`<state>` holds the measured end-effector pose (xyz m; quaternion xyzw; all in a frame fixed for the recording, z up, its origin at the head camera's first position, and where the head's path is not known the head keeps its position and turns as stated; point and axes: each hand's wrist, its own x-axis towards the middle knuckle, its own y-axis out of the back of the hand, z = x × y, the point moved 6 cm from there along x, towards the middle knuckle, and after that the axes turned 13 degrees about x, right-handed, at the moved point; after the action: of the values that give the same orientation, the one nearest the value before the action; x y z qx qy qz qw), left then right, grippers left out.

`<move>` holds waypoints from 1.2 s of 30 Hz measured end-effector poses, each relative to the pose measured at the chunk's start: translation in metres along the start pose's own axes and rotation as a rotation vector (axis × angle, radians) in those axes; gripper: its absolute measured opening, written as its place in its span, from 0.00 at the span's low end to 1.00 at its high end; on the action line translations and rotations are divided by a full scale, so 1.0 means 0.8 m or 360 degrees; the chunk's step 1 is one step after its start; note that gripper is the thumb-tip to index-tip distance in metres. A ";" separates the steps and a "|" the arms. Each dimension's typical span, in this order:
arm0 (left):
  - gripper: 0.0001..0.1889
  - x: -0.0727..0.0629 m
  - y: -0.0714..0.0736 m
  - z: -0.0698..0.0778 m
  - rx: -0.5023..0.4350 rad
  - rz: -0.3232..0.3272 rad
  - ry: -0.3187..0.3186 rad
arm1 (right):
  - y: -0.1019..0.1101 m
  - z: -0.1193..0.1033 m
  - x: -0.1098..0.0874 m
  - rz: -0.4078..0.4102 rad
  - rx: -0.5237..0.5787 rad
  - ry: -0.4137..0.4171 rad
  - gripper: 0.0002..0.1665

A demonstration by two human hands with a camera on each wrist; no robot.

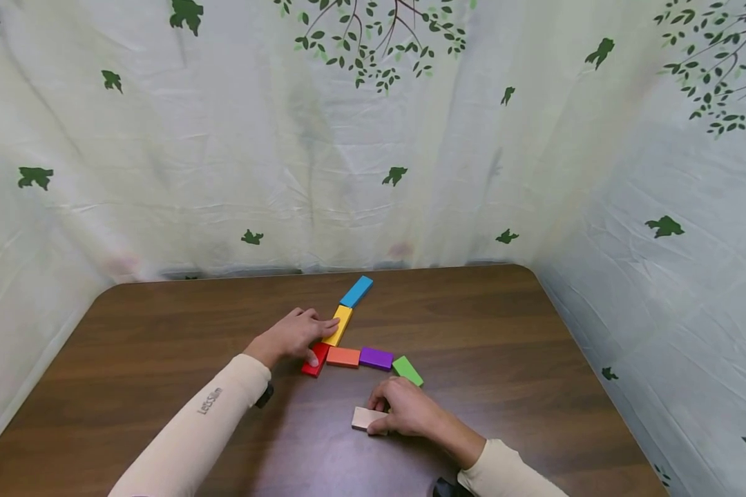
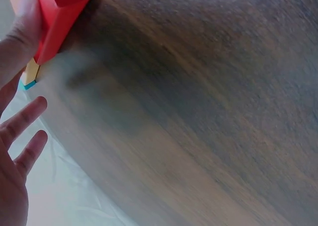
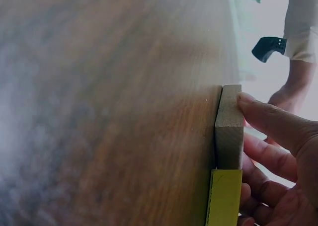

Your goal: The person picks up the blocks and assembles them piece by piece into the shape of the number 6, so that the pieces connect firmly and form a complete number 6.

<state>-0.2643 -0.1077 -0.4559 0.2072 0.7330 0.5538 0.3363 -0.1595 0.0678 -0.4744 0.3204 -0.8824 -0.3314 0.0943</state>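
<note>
My left hand point(image 1: 292, 335) lies over the left of a block row, its thumb on the red block point(image 1: 311, 364) and its fingertips on the yellow block point(image 1: 342, 321). In the left wrist view that thumb presses against the red block point(image 2: 57, 17), while two other fingers stretch out straight. My right hand point(image 1: 410, 411) pinches a plain wooden block point(image 1: 363, 417) between thumb and fingers, low at the table. The right wrist view shows a yellow-green block point(image 3: 224, 198) end to end with the wooden block point(image 3: 229, 126); my hand hides it in the head view.
A blue block point(image 1: 356, 291) continues past the yellow one. Orange point(image 1: 343, 357), purple point(image 1: 376, 358) and green point(image 1: 407, 371) blocks run rightward from the red. They lie on a brown wooden table point(image 1: 503, 345), backed by a white leaf-patterned curtain point(image 1: 323, 207).
</note>
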 end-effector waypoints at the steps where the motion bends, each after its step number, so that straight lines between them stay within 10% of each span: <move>1: 0.43 0.000 0.000 0.000 0.0006 -0.0001 0.0002 | 0.000 -0.001 0.000 0.0000 -0.0006 0.0008 0.13; 36: 0.43 0.003 -0.005 -0.003 -0.0001 -0.0063 0.0069 | -0.010 -0.028 0.035 0.0014 -0.0294 0.0077 0.11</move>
<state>-0.2674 -0.1089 -0.4600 0.1803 0.7440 0.5516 0.3312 -0.1687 0.0345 -0.4637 0.3144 -0.8469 -0.4032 0.1462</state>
